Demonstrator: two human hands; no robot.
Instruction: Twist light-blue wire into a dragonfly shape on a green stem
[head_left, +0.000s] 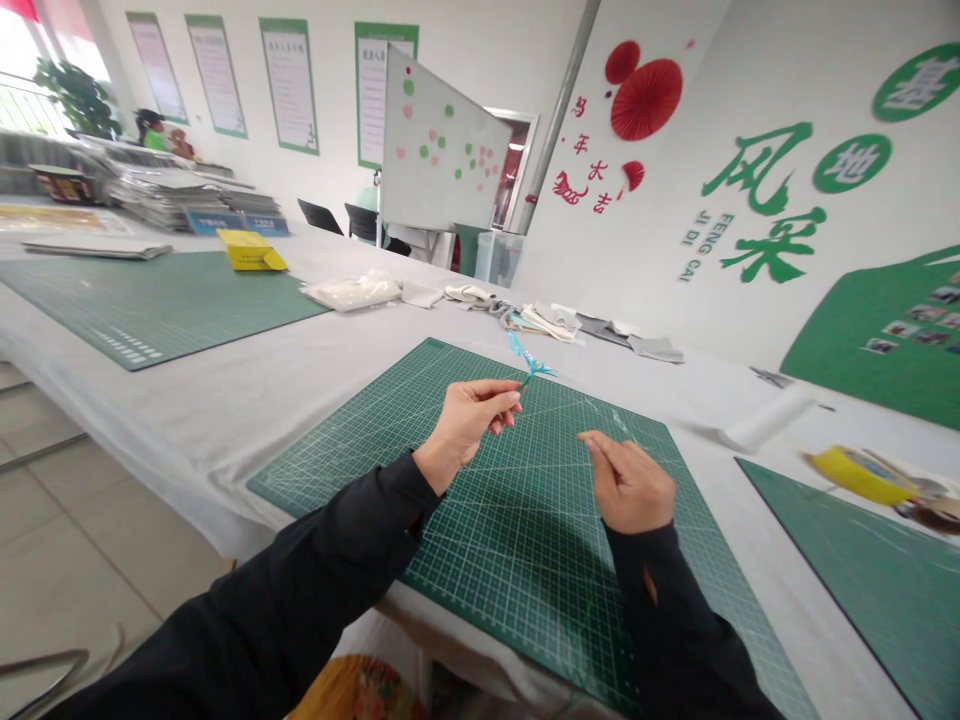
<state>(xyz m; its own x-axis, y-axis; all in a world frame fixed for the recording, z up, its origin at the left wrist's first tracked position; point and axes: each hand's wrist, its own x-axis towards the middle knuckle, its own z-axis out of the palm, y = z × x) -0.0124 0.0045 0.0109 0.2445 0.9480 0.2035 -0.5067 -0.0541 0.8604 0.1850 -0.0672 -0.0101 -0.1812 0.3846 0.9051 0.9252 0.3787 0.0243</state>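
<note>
Through the head camera I see both bare hands raised over a green cutting mat [540,580]; neither rests on it; the left hand [466,420] is narrowed to a pinch, thumb and fingertips closed on the green stem of a small blue twist [528,358], which sticks up and out past the fingertips, tilted away from the wrist, over the far part of the mat; the right hand [628,487] sits just beside it, apart from the twist, its fingers [594,443] drawn together and pointing toward the left hand; I can't tell from here whether those fingers hold a fine strand or nothing at all; black sleeves [337,540] cover both forearms; the mat lies on a table under a white cloth [202,470]; beyond it I can make out a white plastic bag [352,292], a scattered pile of fabric scraps [547,322] and a grey cloth [652,350]; off to the right, a white roll [769,418] and a roll of yellow tape [862,475] lie near a third mat [847,600]; to the left, a second mat [150,310] has a yellow box [251,250] at its far edge, with stacks of paper [172,195] behind it; a whiteboard [442,140] stands past the table's far end.
</note>
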